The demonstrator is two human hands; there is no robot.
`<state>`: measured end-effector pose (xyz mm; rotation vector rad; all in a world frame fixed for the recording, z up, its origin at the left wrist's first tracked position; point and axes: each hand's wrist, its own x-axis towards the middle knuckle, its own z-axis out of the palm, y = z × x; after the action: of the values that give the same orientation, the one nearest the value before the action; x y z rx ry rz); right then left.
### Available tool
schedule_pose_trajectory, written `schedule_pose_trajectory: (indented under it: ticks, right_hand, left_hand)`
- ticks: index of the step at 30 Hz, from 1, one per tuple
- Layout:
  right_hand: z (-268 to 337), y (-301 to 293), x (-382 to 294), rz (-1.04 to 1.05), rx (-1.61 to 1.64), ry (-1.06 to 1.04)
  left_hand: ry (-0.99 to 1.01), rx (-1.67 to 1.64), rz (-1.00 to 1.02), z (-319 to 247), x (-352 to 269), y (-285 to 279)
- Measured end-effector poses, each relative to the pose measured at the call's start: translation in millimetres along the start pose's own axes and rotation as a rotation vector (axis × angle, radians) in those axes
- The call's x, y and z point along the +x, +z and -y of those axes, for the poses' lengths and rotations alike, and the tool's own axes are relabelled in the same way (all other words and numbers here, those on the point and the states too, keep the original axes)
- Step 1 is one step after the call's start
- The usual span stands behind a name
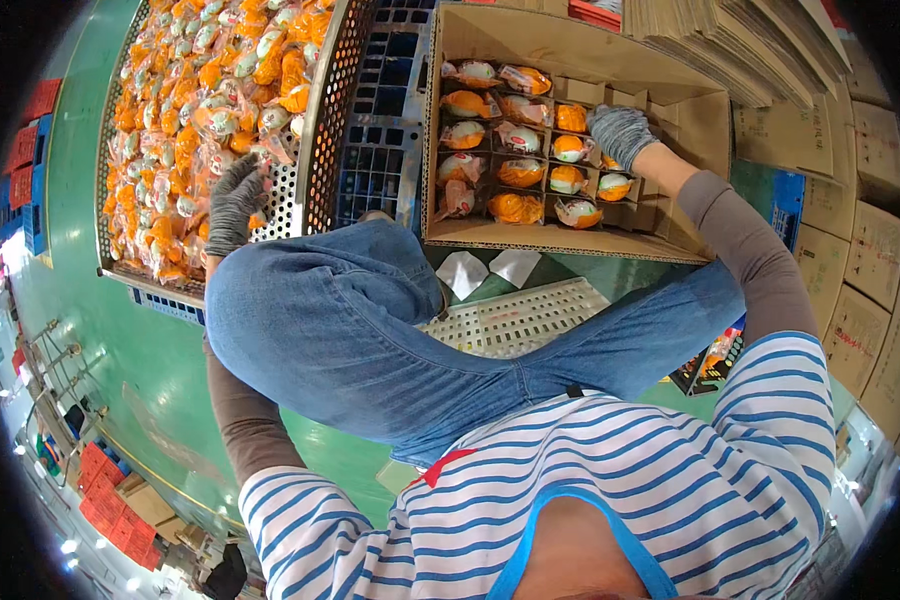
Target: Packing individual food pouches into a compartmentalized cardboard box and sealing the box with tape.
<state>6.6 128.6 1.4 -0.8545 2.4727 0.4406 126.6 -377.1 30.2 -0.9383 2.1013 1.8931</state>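
Observation:
My left hand (236, 201), in a grey knit glove, reaches into a perforated metal tray (281, 199) heaped with egg-shaped items (221, 120) in clear, orange and white wrappers. Its fingers are at the pile's near right edge; whether they grip a piece is hidden. On the right, an open cardboard carton (645, 244) has cardboard dividers (649, 112) forming cells. Wrapped eggs (521, 139) sit in its left and middle columns. My right hand (621, 136), gloved alike, is lowered palm down over a cell right of an orange wrapped egg (571, 118). Its fingertips are hidden.
A blue plastic pallet (382, 139) stands between tray and carton. Flattened cardboard (727, 49) leans behind the carton, and stacked cartons (855, 259) line the right. A pale slotted plastic panel (521, 315) lies on the green floor below my knees (322, 300).

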Motion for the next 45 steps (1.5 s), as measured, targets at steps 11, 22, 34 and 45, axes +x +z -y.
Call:
schedule_pose_trajectory:
  ticks: [11, 22, 34, 45]
  right_hand:
    - [-15, 22, 31, 0.014, -0.029, 0.087]
    - [-39, 44, 29, 0.466, 0.482, 0.147]
    - [101, 11, 25, -0.254, 0.125, -0.121]
    - [107, 12, 20, -0.211, 0.112, -0.174]
  left_hand:
    - [-0.014, -0.16, -0.15, 47, 4, 25]
    - [-0.005, -0.385, -0.134, 57, 4, 31]
    - [-0.06, -0.499, -0.166, 57, -5, 30]
    - [-0.071, -0.556, -0.27, 76, -14, 26]
